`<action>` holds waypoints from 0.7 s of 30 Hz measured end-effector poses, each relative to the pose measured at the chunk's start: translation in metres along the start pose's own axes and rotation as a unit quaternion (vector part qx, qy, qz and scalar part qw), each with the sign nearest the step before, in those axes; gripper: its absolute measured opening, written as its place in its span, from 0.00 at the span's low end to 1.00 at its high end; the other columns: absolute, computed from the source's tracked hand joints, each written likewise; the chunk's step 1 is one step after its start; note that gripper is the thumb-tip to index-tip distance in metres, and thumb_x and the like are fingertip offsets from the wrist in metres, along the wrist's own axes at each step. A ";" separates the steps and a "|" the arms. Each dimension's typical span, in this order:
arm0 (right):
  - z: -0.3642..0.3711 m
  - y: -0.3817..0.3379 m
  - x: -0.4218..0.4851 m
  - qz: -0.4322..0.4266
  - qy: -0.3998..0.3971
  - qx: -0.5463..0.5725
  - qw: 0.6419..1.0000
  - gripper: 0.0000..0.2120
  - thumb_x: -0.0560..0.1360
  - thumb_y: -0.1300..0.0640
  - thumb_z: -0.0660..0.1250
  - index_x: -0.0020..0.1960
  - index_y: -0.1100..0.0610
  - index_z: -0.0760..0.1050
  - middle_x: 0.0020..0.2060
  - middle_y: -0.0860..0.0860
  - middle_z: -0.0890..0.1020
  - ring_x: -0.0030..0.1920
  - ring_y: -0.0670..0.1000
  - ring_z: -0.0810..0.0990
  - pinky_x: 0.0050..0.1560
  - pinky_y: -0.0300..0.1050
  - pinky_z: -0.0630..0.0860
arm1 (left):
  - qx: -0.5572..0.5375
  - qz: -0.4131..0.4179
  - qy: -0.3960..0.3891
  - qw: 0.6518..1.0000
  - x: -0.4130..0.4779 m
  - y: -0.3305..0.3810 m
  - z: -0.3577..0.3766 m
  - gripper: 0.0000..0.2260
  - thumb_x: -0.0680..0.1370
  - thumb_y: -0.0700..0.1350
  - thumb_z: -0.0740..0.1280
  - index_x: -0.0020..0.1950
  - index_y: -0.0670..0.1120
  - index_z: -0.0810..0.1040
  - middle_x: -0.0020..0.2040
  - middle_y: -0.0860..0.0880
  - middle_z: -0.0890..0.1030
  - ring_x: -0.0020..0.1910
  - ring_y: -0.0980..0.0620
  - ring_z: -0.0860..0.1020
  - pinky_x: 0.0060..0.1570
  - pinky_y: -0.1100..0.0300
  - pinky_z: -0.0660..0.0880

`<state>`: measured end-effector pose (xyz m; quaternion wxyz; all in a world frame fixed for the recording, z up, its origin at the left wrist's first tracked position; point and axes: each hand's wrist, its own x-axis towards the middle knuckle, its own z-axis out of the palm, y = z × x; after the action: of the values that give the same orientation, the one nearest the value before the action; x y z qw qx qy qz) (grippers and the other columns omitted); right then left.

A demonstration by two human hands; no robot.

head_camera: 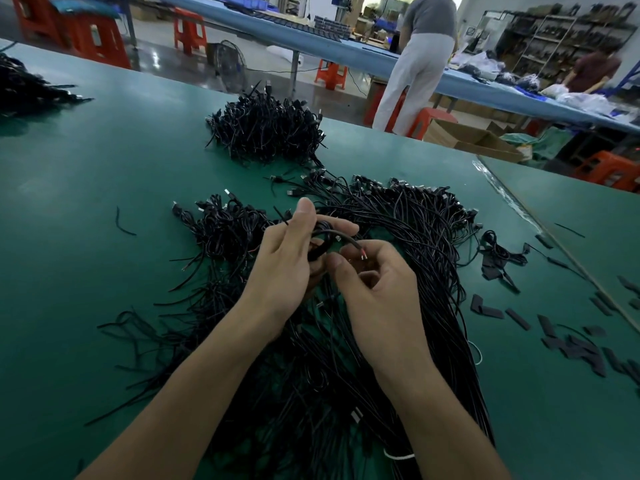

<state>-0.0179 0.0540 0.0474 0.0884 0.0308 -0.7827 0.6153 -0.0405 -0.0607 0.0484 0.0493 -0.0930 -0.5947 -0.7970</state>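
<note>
My left hand [287,261] holds a coiled black cable [329,237] above the middle of the green table [104,174], fingers wrapped round the loop. My right hand [374,282] is just beside it, fingers curled, pinching the cable's free end where bare red and white wire tips [362,257] stick out. Both hands hover over a large spread of loose black cables [415,244] with USB plugs at their far ends.
A heap of bundled black cables [266,129] lies further back, another pile [24,88] at far left. Short black strips [571,344] are scattered at right. Beyond the table edge stand a person [415,64], red stools [190,29] and cardboard boxes [467,136].
</note>
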 end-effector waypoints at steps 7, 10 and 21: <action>0.001 0.001 0.000 -0.037 -0.011 0.050 0.998 0.06 0.79 0.57 0.69 0.46 0.50 0.82 0.39 0.47 0.84 0.39 0.44 0.81 0.40 0.34 0.76 | -0.002 -0.007 -0.038 0.999 -0.001 0.001 0.000 0.26 0.87 0.49 0.47 0.56 0.34 0.79 0.23 0.59 0.77 0.22 0.66 0.75 0.25 0.78 0.67; -0.001 -0.003 0.002 -0.068 -0.018 0.050 0.996 0.09 0.78 0.62 0.69 0.45 0.50 0.83 0.38 0.45 0.85 0.39 0.42 0.83 0.39 0.33 0.77 | 0.001 -0.012 -0.037 0.999 -0.001 0.001 0.000 0.26 0.87 0.49 0.48 0.55 0.34 0.81 0.28 0.56 0.81 0.23 0.65 0.76 0.26 0.77 0.68; -0.006 -0.009 0.005 -0.023 -0.036 -0.031 0.999 0.06 0.79 0.55 0.67 0.46 0.53 0.81 0.37 0.52 0.84 0.38 0.61 0.80 0.39 0.56 0.77 | 0.021 -0.011 -0.018 1.000 0.002 -0.001 -0.002 0.26 0.87 0.52 0.48 0.55 0.39 0.82 0.21 0.56 0.72 0.18 0.61 0.63 0.21 0.71 0.60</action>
<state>-0.0207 0.0581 0.0580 0.0755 0.0684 -0.8034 0.5867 -0.0427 -0.0622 0.0471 0.0315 -0.0996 -0.6129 -0.7832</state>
